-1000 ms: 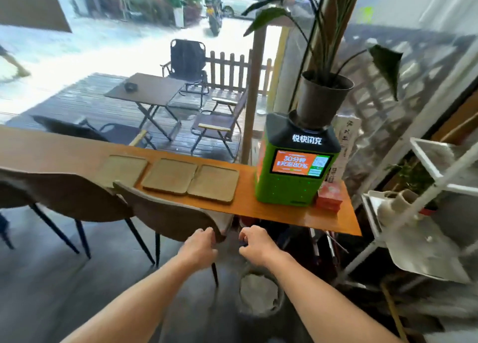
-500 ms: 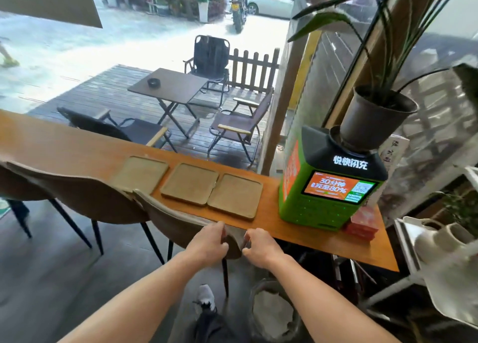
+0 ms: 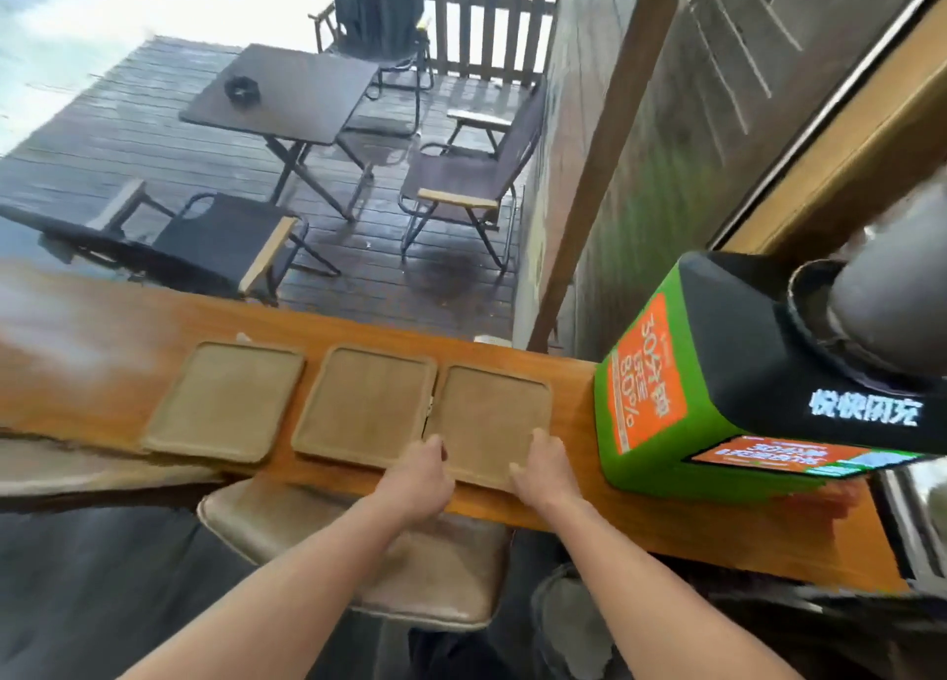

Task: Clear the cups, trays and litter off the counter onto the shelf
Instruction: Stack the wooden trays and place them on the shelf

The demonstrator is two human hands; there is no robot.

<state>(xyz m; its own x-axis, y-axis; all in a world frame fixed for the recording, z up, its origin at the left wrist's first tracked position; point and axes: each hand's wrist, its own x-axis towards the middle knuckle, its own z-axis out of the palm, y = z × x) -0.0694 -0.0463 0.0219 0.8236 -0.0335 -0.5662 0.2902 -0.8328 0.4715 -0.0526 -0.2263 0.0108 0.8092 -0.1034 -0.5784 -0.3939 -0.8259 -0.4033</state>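
Left hand: the left hand [image 3: 421,469] lies on the near left corner of the right tray [image 3: 489,418], fingers curled over the rim; it looks like a starting grip, but I cannot tell if it is closed on the tray.
Right hand: the right hand [image 3: 542,466] lies on the near right corner of the same tray, thumb on the top; here also I cannot tell if the grip is firm.
What changed: one second ago both hands were low, at the back of the chair [image 3: 353,541]; now they are up on the counter [image 3: 569,500], at the tray.
Meaning for the task: in my judgement, the step of picking up the first tray begins now; nothing is lifted yet.
Trays: the middle tray [image 3: 365,402] touches the right one, and the left tray [image 3: 225,400] lies a little apart.
Beside: a green charging kiosk [image 3: 666,402] stands just right of the tray.
Shelf: not in view now.
Cups and litter: none that I can see clearly on the counter.
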